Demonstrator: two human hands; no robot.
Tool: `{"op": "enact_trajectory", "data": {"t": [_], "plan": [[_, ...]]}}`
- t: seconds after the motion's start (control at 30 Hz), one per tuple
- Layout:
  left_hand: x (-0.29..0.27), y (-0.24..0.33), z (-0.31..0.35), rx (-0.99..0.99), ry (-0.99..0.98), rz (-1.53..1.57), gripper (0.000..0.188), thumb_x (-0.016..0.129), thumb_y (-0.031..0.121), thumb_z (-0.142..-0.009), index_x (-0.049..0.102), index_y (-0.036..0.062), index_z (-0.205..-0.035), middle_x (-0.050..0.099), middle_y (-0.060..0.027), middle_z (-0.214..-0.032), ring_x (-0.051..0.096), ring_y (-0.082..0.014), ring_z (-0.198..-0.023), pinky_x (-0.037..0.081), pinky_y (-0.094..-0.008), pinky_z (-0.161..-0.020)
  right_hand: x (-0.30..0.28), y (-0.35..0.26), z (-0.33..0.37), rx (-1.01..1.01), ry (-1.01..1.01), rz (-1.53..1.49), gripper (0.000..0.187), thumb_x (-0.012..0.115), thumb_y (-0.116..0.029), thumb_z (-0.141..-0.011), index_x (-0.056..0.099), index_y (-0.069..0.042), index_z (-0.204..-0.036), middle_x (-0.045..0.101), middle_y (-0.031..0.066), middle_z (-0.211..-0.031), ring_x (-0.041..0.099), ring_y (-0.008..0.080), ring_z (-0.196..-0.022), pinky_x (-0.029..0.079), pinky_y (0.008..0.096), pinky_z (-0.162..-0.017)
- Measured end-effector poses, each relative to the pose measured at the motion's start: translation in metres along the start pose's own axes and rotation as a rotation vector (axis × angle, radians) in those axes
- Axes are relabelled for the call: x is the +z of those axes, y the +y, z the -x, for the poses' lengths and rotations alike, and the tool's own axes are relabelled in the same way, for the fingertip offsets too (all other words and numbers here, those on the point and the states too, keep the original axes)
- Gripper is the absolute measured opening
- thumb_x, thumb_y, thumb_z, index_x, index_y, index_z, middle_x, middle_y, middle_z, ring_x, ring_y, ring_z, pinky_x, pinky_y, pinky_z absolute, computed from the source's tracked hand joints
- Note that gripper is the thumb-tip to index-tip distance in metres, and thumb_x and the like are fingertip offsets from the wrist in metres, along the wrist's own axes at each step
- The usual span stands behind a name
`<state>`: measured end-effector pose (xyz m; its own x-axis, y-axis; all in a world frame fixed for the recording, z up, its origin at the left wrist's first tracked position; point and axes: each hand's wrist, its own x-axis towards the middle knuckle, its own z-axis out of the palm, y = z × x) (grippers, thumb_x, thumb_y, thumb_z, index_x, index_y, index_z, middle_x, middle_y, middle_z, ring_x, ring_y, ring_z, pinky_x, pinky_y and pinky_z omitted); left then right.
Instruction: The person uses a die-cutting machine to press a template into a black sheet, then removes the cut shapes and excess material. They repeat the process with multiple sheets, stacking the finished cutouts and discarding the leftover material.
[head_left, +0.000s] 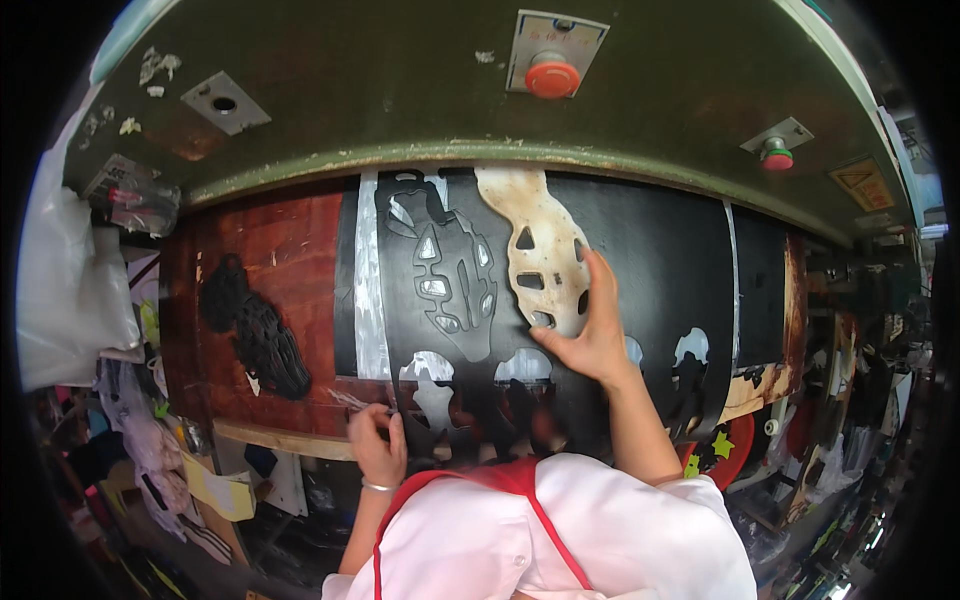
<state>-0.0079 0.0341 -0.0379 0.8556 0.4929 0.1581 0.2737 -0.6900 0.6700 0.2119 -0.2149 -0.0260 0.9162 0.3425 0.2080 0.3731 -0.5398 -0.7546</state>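
At the near edge of the counter (310,250), our left fingers (372,424) curl, hold unclear; our right fingers (603,285) clasp the pale template (547,240), perhaps to steady it.

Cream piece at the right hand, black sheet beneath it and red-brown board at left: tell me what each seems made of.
Cream piece: perhaps hard plastic or painted metal; smooth, with brown stains.
Black sheet: probably rubber or a similar synthetic; smooth, low-sheen, with cleanly outlined openings.
Red-brown board: likely wood, perhaps varnished; streaked, scuffed, slight sheen.
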Motion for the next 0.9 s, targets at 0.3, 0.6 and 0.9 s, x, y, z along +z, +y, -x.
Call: {"op": "enact_trajectory", "data": {"t": [0.3, 0.6, 0.9], "plan": [[0.059, -0.012, -0.096, 0.089, 0.071, -0.083, 0.022, 0.061, 0.014, -0.089, 0.057, 0.0017, -0.072, 0.054, -0.0172, -0.063, 0.054, -0.0368, -0.057, 0.041, -0.0429, -0.052, -0.139, 0.061, -0.147, 0.082, 0.845, 0.275, 0.077, 0.042, -0.037, -0.099, 0.005, 0.012, -0.145, 0.015, 0.0337, -0.149, 0.014, 0.0435, -0.141, 0.011, 0.0462, -0.115], [0.084, -0.004, -0.194, 0.085, 0.037, -0.212, 0.029, 0.06, 0.02, -0.092, 0.054, 0.0024, -0.069, 0.052, -0.0184, -0.061, 0.054, -0.0388, -0.057, 0.04, -0.0452, -0.052, -0.126, 0.086, -0.16, 0.053, 0.844, 0.304, 0.096, 0.052, -0.047, -0.092, -0.003, 0.01, -0.146, 0.003, 0.0349, -0.15, 0.008, 0.0427, -0.142, 0.011, 0.0491, -0.114], [0.08, 0.001, -0.184, 0.055, 0.098, -0.082, 0.035, 0.066, 0.024, -0.089, 0.051, 0.0023, -0.066, 0.05, -0.0162, -0.056, 0.052, -0.036, -0.051, 0.04, -0.041, -0.049, -0.16, 0.196, -0.049, 0.654, 0.751, 0.068, 0.039, 0.069, -0.031, -0.088, 0.068, 0.008, -0.088, 0.063, 0.0067, -0.064, 0.053, 0.0086, -0.059, 0.044, 0.0246, -0.057]]}}
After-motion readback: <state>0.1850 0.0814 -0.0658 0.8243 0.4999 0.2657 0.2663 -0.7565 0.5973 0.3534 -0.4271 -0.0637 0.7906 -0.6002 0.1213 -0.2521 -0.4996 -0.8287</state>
